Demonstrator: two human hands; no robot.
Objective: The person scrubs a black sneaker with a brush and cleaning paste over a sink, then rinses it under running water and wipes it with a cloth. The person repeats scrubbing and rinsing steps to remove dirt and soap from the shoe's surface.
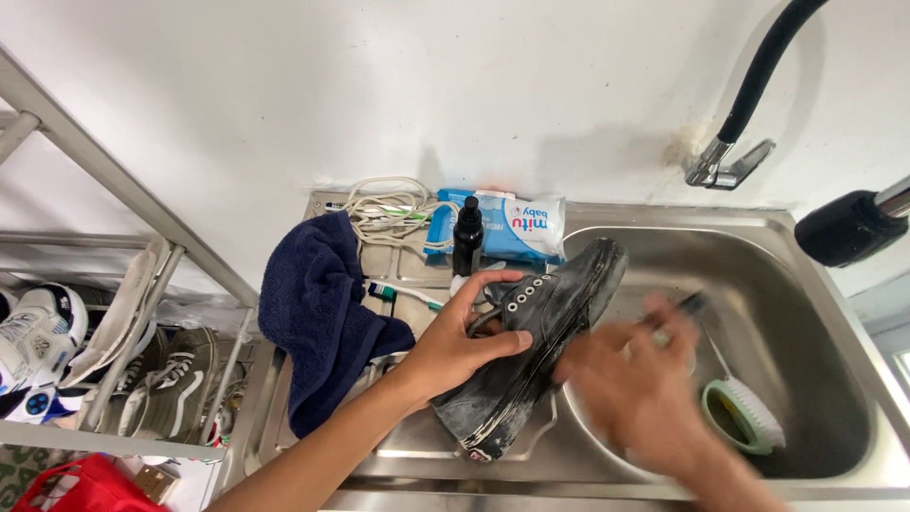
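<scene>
Shoe point(540, 346) in black sits at frame centre on the sink point(815, 284) edge, long axis running lower left to upper right. I see my left hand point(464, 341) clamped around its collar; my right hand point(630, 384), blurred, touches its sole side, grip unreadable.

Bright even light; right hand point(633, 384) motion-blurred.
</scene>
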